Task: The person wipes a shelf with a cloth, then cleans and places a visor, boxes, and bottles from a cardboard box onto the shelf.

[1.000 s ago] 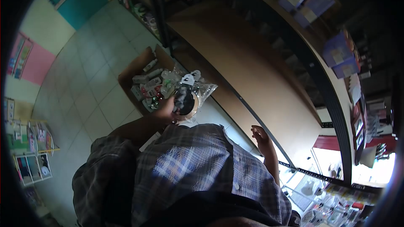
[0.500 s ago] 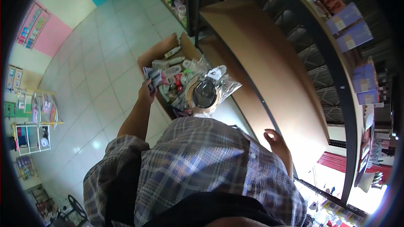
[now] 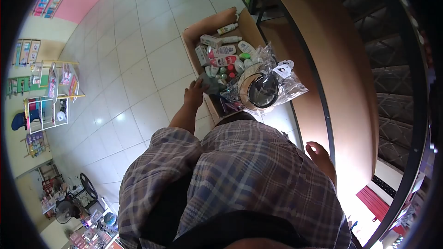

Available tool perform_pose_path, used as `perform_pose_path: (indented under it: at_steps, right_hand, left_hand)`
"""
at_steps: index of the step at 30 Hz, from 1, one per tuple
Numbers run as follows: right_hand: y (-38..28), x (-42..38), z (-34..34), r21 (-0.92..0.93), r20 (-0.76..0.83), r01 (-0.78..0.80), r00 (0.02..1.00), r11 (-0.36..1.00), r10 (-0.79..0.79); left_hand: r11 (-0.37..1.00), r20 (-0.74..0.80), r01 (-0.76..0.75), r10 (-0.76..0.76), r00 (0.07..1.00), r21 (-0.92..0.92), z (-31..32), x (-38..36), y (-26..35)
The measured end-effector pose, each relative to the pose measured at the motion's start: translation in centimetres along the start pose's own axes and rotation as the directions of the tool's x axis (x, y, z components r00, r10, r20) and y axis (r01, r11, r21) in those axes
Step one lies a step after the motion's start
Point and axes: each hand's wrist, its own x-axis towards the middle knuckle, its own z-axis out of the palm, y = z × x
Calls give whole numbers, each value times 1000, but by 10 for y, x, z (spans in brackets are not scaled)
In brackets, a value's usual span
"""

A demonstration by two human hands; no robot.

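My left hand (image 3: 196,91) is at the near left edge of an open cardboard box (image 3: 194,27), its bent fingers around a soft grey packet (image 3: 211,84) just inside. The box holds several bottles and small cartons, including a white bottle (image 3: 227,28), a pink-and-white bottle (image 3: 224,61) and a red-capped bottle (image 3: 231,70). On its right side lies a clear plastic bag (image 3: 295,87) with a round, dark-and-beige item (image 3: 263,91) inside. My right hand (image 3: 320,154) hangs beside my body near the shelf, empty, with loosely curled fingers.
A shelf rack with brown boards (image 3: 341,64) and a dark metal frame runs along my right. Pale floor tiles (image 3: 138,78) stretch to the left. Beyond them stand a white wire display rack (image 3: 48,110) and a fan (image 3: 67,211).
My view has turned, so the box appears farther right and higher. My left hand has lowered the grey packet from above the box's left edge into it. My right hand stays low and empty.
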Motion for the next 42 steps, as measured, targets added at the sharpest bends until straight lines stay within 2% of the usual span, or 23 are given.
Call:
perform_pose_path:
  at_steps: [2, 5, 7, 13, 14, 16, 17, 18, 19, 21, 23, 24, 25, 26, 28, 31, 33, 35, 36, 39, 40, 41, 42]
  right_hand:
    - [-11, 11, -3, -77, -16, -15, 1000, 997, 14]
    - [-23, 31, -3, -143, -17, -2, 1000, 990, -1]
    - [-44, 47, -1, -128, -21, 30, 999, 991, -33]
    - [-53, 141, 34, 23, -157, 248, 958, 968, -241]
    - [-53, 164, 41, 113, -179, 152, 975, 982, -131]
    - [-66, 188, 48, 211, -195, 49, 981, 976, -7]
    - [-77, 195, 53, 361, -128, -113, 977, 925, 170]
    - [-83, 196, 57, 492, -32, -274, 943, 826, 331]
    - [-83, 195, 60, 501, -33, -275, 942, 821, 335]
    - [-80, 196, 74, 645, 54, -203, 974, 737, 220]
    - [-60, 214, 104, 675, 30, -197, 970, 711, 240]
    - [-55, 217, 111, 640, 60, -88, 996, 764, 65]
    - [-49, 218, 114, 606, 92, 31, 990, 795, -109]
    - [-55, 210, 117, 631, 57, 48, 993, 775, -108]
    - [-48, 220, 121, 515, 81, 32, 993, 856, -86]
    - [-38, 223, 116, 512, 26, 104, 990, 853, -137]
    - [-37, 212, 108, 567, -5, 128, 988, 813, -153]
    - [-27, 207, 98, 268, -139, 315, 948, 910, -288]
    - [-32, 196, 90, 165, -194, 374, 919, 912, -342]
    - [-48, 150, 62, 314, -315, 528, 842, 789, -437]
    - [-42, 151, 61, 393, -372, 628, 777, 672, -508]
    - [-47, 130, 46, 199, -462, 695, 688, 691, -559]
    - [-49, 116, 37, 507, -423, 676, 736, 534, -529]
  left_hand:
    - [1000, 131, 8, -11, 991, 21, 16, -1, 3]
    - [976, 84, 83, -67, 994, -200, 9, -3, 10]
    - [847, 134, 181, -131, 982, -500, 10, 8, 8]
    - [828, 18, 167, -187, 982, -536, 55, 37, -5]
    - [829, 18, 157, -175, 984, -536, 59, 45, -3]
    - [790, 284, 461, -371, 884, -404, 60, 58, 2]
    - [796, 279, 450, -362, 890, -404, 47, 57, 14]
    - [757, 126, 547, -541, 831, -357, 22, 54, 33]
    - [695, -42, 639, -687, 725, -329, 3, 51, 49]
    - [805, -207, 318, -468, 859, -501, -19, 51, 62]
    - [617, -128, -3, -158, 979, -787, -49, 52, 85]
    - [614, -152, -97, -37, 988, -783, -45, 53, 97]
    - [598, -175, -191, 86, 981, -779, -41, 54, 110]
    - [600, -175, -201, 102, 979, -774, -37, 52, 125]
    - [130, -318, -382, 350, 881, -915, -34, 40, 150]
    - [218, -352, -557, 582, 733, -801, -72, 28, 164]
    - [330, -285, -528, 563, 775, -783, -61, 26, 161]
    - [336, -1, -163, 435, 901, -928, -67, 22, 161]
    - [338, -4, -176, 453, 891, -925, -72, 22, 161]
    - [94, 179, 153, 452, 874, -984, -94, 22, 166]
    - [134, 141, 90, 452, 881, -987, -106, 23, 165]
    - [170, 101, 25, 454, 885, -985, -125, 20, 170]
    - [202, -38, -136, 424, 905, -970, -161, 6, 186]
